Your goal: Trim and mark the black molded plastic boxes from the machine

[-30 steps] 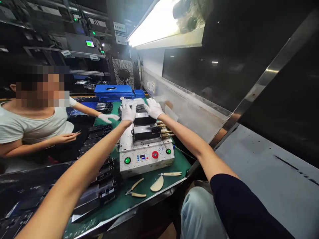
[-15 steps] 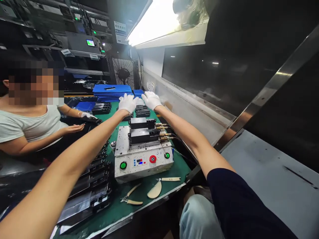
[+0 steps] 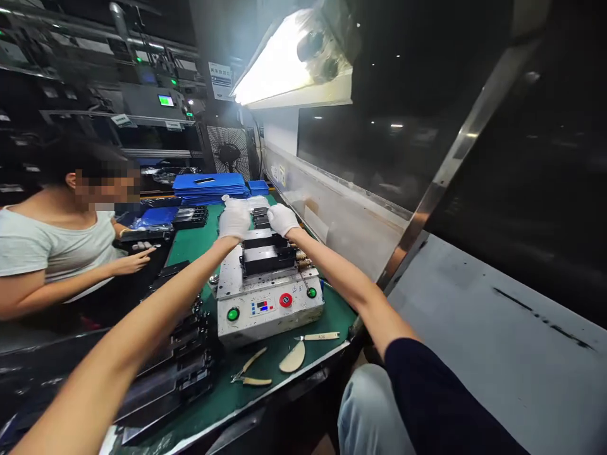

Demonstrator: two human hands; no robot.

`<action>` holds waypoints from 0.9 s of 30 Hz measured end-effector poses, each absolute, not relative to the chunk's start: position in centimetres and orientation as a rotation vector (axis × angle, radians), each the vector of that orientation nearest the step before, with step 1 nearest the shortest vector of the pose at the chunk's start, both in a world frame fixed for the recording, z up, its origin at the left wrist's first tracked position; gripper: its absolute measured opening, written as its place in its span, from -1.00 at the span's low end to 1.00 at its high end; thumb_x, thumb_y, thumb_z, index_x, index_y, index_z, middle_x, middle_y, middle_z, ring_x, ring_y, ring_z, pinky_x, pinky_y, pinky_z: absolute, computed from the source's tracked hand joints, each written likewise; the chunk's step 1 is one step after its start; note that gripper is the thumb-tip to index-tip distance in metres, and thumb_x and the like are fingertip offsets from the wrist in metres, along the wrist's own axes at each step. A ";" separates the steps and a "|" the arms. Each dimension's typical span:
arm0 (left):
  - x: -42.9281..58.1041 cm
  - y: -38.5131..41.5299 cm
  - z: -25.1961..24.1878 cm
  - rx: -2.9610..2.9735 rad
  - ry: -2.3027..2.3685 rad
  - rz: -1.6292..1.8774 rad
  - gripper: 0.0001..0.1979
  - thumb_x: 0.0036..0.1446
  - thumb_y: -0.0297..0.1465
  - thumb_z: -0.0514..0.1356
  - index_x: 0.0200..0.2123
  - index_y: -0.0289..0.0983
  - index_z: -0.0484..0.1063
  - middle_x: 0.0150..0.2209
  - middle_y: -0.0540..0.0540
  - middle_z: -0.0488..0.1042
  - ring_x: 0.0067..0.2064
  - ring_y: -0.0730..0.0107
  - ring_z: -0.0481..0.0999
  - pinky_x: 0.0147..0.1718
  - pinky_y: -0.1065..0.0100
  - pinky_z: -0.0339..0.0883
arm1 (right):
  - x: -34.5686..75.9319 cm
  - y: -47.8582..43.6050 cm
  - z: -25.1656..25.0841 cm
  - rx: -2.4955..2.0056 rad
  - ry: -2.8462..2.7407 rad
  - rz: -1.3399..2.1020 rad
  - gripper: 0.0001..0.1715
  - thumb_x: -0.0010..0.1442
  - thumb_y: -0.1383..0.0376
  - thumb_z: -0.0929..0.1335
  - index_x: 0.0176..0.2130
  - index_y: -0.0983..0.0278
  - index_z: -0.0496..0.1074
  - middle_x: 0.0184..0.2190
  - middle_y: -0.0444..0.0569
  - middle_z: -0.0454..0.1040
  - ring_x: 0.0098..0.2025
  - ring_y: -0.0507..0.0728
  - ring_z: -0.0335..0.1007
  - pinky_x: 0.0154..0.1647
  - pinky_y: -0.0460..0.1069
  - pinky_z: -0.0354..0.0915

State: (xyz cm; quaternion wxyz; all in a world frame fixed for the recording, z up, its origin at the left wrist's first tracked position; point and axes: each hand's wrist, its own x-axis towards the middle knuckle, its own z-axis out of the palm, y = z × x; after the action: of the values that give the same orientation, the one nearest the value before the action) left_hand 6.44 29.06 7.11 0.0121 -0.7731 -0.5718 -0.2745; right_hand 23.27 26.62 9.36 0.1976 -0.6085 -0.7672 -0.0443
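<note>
Head view: 2 white gloves, left hand [image 3: 234, 220] and right hand [image 3: 282, 219], sit close together, with a black stack [image 3: 260, 218] just between them (beyond the steel-topped machine [image 3: 268, 303]). Right fingers [image 3: 274, 215] look pressed together; whether either hand pinches anything, I cannot tell. A co-worker's hand [image 3: 140, 260] lies well apart.

Counter [image 3: 332, 316]: green mat on top, far end to near edge
Centre: white bench machine [image 3: 265, 311] with green and red buttons
Near edge: pliers [image 3: 249, 373], crescent blade [image 3: 293, 357], thin knife [image 3: 317, 337] (handle marked A30)
Left: black fixtures [image 3: 175, 360] in rows
Far end: stacked blue trays [image 3: 208, 186]
</note>
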 end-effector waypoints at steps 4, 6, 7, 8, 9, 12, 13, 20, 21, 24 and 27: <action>1.3 16.6 1.1 -2.454 -1.537 -0.770 -0.55 0.45 -0.25 -0.11 -0.11 -0.29 0.55 -0.04 -0.28 0.57 0.03 -0.02 0.53 0.04 0.07 0.33 | 27.0 14.1 5.4 -1.474 -2.156 -0.209 -0.42 0.52 0.08 0.07 -0.25 0.29 0.49 -0.23 0.05 0.57 -0.12 0.13 0.45 -0.02 0.01 0.26; -0.6 11.0 -4.1 -2.616 -1.209 -0.610 -0.62 0.44 -0.27 -0.05 -0.09 -0.23 0.56 -0.05 -0.21 0.59 -0.01 0.07 0.57 0.03 0.12 0.38 | 29.5 8.3 1.1 -1.374 -2.161 -0.245 -0.51 0.50 0.11 0.15 -0.23 0.27 0.52 -0.29 0.02 0.59 -0.18 0.13 0.50 -0.06 0.00 0.30; -1.2 9.0 -6.4 -2.633 -1.132 -0.614 -0.63 0.44 -0.26 -0.02 0.07 -0.27 0.50 0.09 -0.26 0.54 0.10 0.05 0.52 0.12 0.11 0.35 | 30.7 6.2 -1.2 -1.377 -2.123 -0.263 -0.55 0.49 0.15 0.17 -0.17 0.29 0.54 -0.24 0.06 0.61 -0.16 0.14 0.52 -0.06 0.00 0.34; -1.5 7.5 -8.4 -2.654 -1.096 -0.582 -0.58 0.43 -0.24 0.00 0.17 -0.35 0.42 0.19 -0.34 0.45 0.19 -0.01 0.45 0.17 0.08 0.33 | 31.7 4.7 -3.5 -1.378 -2.119 -0.263 -0.58 0.48 0.20 0.17 -0.05 0.32 0.53 -0.10 0.12 0.61 -0.04 0.17 0.53 0.02 0.01 0.35; -1.6 6.6 -10.0 -2.666 -1.087 -0.549 -0.51 0.42 -0.22 0.02 0.24 -0.43 0.34 0.26 -0.42 0.36 0.26 -0.09 0.37 0.22 0.04 0.30 | 32.4 3.9 -5.7 -1.398 -2.120 -0.262 -0.58 0.47 0.23 0.17 0.05 0.36 0.51 0.02 0.17 0.58 0.07 0.20 0.50 0.10 0.03 0.35; -1.1 6.4 -12.5 -2.674 -1.165 -0.423 -0.39 0.39 -0.20 0.07 0.29 -0.58 0.21 0.32 -0.58 0.21 0.36 -0.25 0.20 0.29 -0.07 0.18 | 33.0 4.2 -10.9 -1.501 -2.167 -0.221 -0.50 0.46 0.27 0.18 0.26 0.42 0.36 0.27 0.23 0.38 0.30 0.25 0.33 0.25 0.11 0.33; -0.8 6.8 -12.7 -2.668 -1.200 -0.392 -0.38 0.39 -0.21 0.09 0.29 -0.60 0.21 0.32 -0.61 0.20 0.37 -0.28 0.18 0.31 -0.09 0.16 | 32.8 4.6 -12.0 -1.542 -2.178 -0.202 -0.47 0.45 0.27 0.18 0.29 0.43 0.33 0.30 0.24 0.33 0.32 0.27 0.30 0.26 0.13 0.33; 0.2 6.9 -10.0 -2.736 -1.400 -0.213 -0.27 0.35 -0.14 0.12 0.32 -0.64 0.12 0.32 -0.65 0.21 0.37 -0.35 0.16 0.30 -0.13 0.12 | 31.5 5.6 -9.8 -1.759 -1.978 0.369 -0.55 0.36 0.27 0.28 0.15 0.41 0.46 0.30 0.29 0.32 0.39 0.38 0.12 0.42 0.26 0.03; 0.6 6.1 -9.1 -2.803 -1.483 -0.155 -0.29 0.37 -0.10 0.07 0.34 -0.56 0.14 0.25 -0.58 0.33 0.31 -0.30 0.31 0.22 -0.10 0.25 | 31.6 5.9 -8.6 -1.794 -1.914 0.453 -0.61 0.36 0.25 0.27 0.06 0.39 0.50 0.22 0.30 0.41 0.35 0.39 0.20 0.38 0.26 0.09; 2.4 2.7 -5.8 -3.102 -1.498 0.142 -0.42 0.42 -0.06 -0.10 0.28 -0.30 0.28 0.01 -0.33 0.58 -0.02 -0.10 0.62 -0.08 0.06 0.47 | 31.4 8.2 -5.4 -1.893 -1.702 0.635 -0.53 0.43 0.11 0.21 -0.24 0.35 0.54 -0.16 0.29 0.61 0.05 0.34 0.51 0.07 0.15 0.37; 4.8 -1.8 -3.5 -3.325 -1.014 0.433 -0.55 0.37 -0.10 -0.02 0.07 -0.23 0.46 -0.05 -0.26 0.61 -0.11 -0.13 0.65 -0.16 0.07 0.49 | 30.0 10.9 -3.6 -1.870 -1.507 0.954 -0.49 0.38 0.01 0.27 -0.40 0.32 0.47 -0.46 0.14 0.58 -0.37 0.17 0.56 -0.38 -0.04 0.38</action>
State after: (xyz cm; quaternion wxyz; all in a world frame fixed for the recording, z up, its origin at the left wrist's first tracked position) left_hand 4.83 -1.79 -3.50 -0.1796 -0.9338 -0.2848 0.1215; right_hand 30.02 10.88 -3.62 0.2750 -0.6958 -0.5607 0.3548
